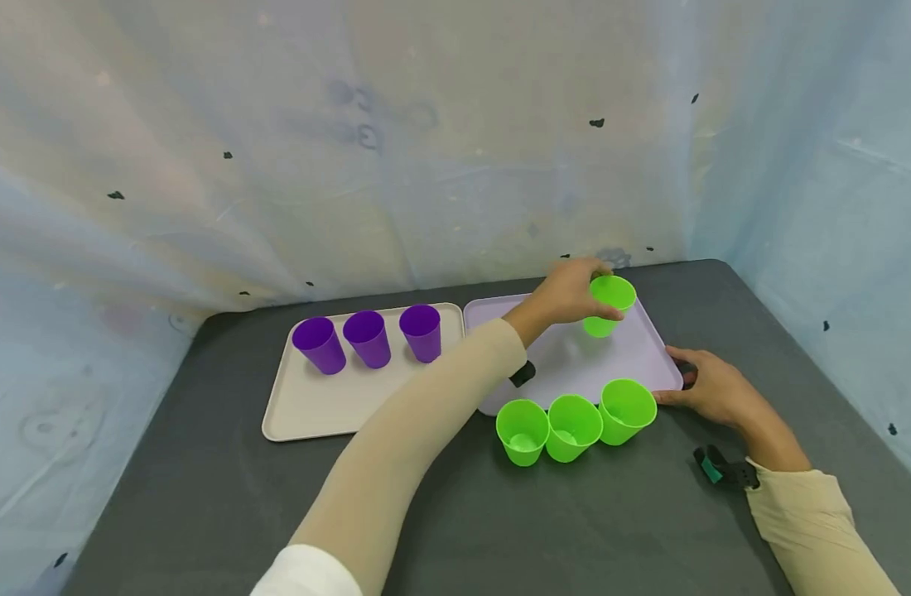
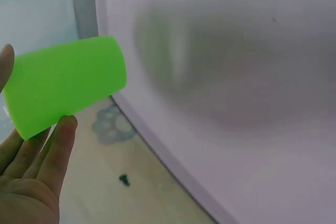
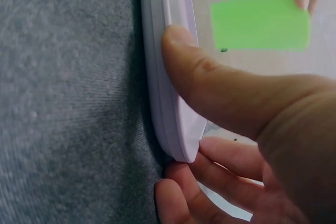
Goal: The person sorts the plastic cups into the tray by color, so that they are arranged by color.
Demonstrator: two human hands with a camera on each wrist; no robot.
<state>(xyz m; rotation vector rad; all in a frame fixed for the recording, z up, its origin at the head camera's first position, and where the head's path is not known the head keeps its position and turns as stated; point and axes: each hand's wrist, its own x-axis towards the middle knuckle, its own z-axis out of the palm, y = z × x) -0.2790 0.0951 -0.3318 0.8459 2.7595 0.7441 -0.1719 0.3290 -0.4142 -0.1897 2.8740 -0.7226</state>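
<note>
My left hand (image 1: 575, 290) pinches a bright green cup (image 1: 610, 305) near its rim, thumb on one side and fingers on the other. In the left wrist view the cup hangs above the lilac tray (image 2: 236, 166), a gap showing between its base and the tray surface. My right hand (image 1: 712, 389) grips the near right corner of that lilac tray (image 1: 552, 348). In the right wrist view its thumb presses the near rim while the fingers bend around the side. Three more green cups, a left one (image 1: 522, 432), a middle one (image 1: 573, 428) and a right one (image 1: 627, 412), stand along the tray's near edge.
A cream tray (image 1: 314, 418) lies left of the lilac one, holding three purple cups, the nearest to me being one at its left (image 1: 320, 346). Both trays sit on a dark grey table (image 1: 560, 530). A pale patterned sheet (image 1: 455, 149) rises behind and at both sides.
</note>
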